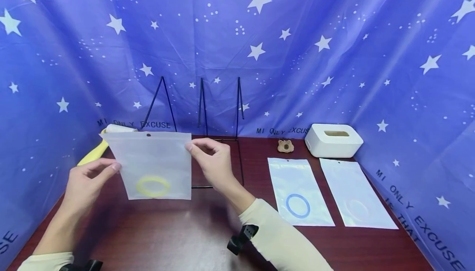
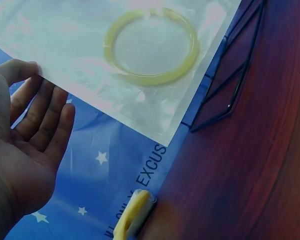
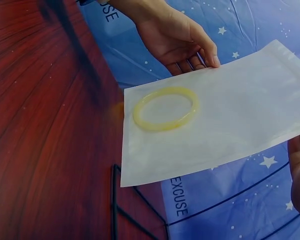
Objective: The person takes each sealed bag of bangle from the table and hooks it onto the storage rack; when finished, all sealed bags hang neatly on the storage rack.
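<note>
A whitish translucent pouch (image 1: 156, 155) with a small hole at its top hangs upright above the table, a yellow ring (image 1: 153, 186) lying low inside it. My left hand (image 1: 87, 178) pinches its left edge between thumb and fingers. On the opposite side, near the upper corner, my right hand (image 1: 215, 161) pinches the right edge. The left wrist view shows the yellow ring (image 2: 151, 47) clearly through the pouch's face. In the right wrist view the pouch (image 3: 230, 115) is taut between both hands.
Behind the pouch stands a black wire rack (image 1: 240, 139). To the right lie a pouch with a blue ring (image 1: 297, 206) and another with a faint pinkish ring (image 1: 357, 210). A brown bear-shaped item (image 1: 285, 146), a white box (image 1: 334, 140) and a yellow object (image 1: 94, 154) sit farther back.
</note>
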Motion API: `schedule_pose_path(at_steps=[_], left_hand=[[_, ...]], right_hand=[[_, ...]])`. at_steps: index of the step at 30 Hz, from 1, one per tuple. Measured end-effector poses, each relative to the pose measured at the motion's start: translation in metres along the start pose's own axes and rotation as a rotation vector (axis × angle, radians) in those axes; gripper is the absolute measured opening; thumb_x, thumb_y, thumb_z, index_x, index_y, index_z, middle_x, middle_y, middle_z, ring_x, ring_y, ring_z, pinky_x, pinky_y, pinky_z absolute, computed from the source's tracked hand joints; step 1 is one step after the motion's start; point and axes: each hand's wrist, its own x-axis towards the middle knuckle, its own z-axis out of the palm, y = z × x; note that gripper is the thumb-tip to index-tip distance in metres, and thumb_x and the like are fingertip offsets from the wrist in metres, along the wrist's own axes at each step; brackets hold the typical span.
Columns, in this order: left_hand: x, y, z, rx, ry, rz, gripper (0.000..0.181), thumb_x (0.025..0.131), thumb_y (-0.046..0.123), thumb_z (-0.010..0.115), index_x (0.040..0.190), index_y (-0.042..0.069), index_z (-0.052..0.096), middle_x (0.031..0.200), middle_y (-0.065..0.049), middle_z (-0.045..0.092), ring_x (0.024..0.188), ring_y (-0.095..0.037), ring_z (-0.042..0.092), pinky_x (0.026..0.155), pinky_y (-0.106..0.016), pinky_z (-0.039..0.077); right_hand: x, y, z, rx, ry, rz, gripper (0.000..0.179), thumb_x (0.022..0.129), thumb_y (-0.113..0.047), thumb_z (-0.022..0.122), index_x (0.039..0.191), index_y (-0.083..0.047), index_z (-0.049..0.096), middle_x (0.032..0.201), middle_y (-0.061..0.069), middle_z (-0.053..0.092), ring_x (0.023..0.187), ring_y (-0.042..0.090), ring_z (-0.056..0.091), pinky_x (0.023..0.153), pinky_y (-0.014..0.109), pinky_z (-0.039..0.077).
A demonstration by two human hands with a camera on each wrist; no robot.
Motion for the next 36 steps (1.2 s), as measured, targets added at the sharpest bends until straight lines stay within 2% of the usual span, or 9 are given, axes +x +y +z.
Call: schedule_pose_path(at_steps=[8,10,14,16,24,29,36], left_hand=[[0.008,-0.007,-0.007,-0.046,0.026,-0.03,0.017,0.095,0.002,0.072,0.1,0.015,0.081,0.082,0.026,0.074,0.081,0.009,0.065,0.074,-0.005,0.047],[0.011,-0.009,-0.008,-0.076,0.02,-0.031,0.017,0.094,0.002,0.072,0.099,0.015,0.081,0.082,0.024,0.075,0.08,0.008,0.066,0.074,-0.005,0.048],[0.015,-0.014,-0.007,-0.193,0.004,-0.047,0.017,0.094,0.002,0.073,0.097,0.016,0.081,0.079,0.015,0.077,0.074,0.005,0.069,0.073,-0.006,0.05],[0.018,-0.015,-0.006,-0.246,-0.004,-0.054,0.019,0.094,0.001,0.072,0.096,0.017,0.081,0.077,0.012,0.077,0.072,0.003,0.07,0.073,-0.007,0.051],[0.034,-0.023,0.003,-0.296,-0.032,-0.063,0.02,0.096,0.002,0.069,0.097,0.019,0.081,0.077,0.014,0.077,0.072,0.001,0.07,0.073,-0.007,0.052],[0.048,-0.025,0.008,-0.418,-0.02,-0.099,0.018,0.096,0.003,0.071,0.096,0.018,0.081,0.077,0.012,0.077,0.069,-0.002,0.073,0.073,-0.009,0.054],[0.065,-0.027,0.017,-0.487,-0.002,-0.112,0.015,0.095,0.004,0.072,0.094,0.016,0.08,0.077,0.01,0.076,0.068,-0.003,0.072,0.071,-0.012,0.057]], right_hand=[[0.012,0.001,0.016,0.006,0.009,0.018,0.014,0.092,-0.008,0.076,0.099,0.004,0.079,0.092,0.025,0.077,0.075,-0.002,0.063,0.068,0.016,0.052],[0.014,0.002,0.018,0.007,0.013,0.036,0.015,0.092,-0.009,0.076,0.099,0.003,0.079,0.094,0.024,0.078,0.076,-0.002,0.065,0.069,0.016,0.053],[0.018,0.005,0.022,-0.007,0.035,0.064,0.015,0.092,-0.013,0.078,0.098,0.001,0.08,0.093,0.021,0.078,0.076,-0.002,0.065,0.069,0.015,0.052],[0.02,0.007,0.022,-0.019,0.049,0.073,0.015,0.091,-0.014,0.078,0.097,0.0,0.08,0.092,0.02,0.078,0.075,-0.002,0.064,0.067,0.015,0.051],[0.036,0.015,0.024,-0.07,0.106,0.1,0.015,0.09,-0.016,0.079,0.097,-0.003,0.081,0.084,0.014,0.077,0.07,-0.001,0.059,0.064,0.015,0.048],[0.049,0.02,0.026,-0.091,0.127,0.081,0.017,0.091,-0.017,0.079,0.097,-0.001,0.081,0.082,0.015,0.077,0.068,-0.002,0.059,0.062,0.015,0.049],[0.065,0.025,0.025,-0.201,0.151,0.043,0.019,0.091,-0.022,0.079,0.097,-0.004,0.082,0.083,0.013,0.078,0.067,-0.004,0.058,0.061,0.013,0.049]])
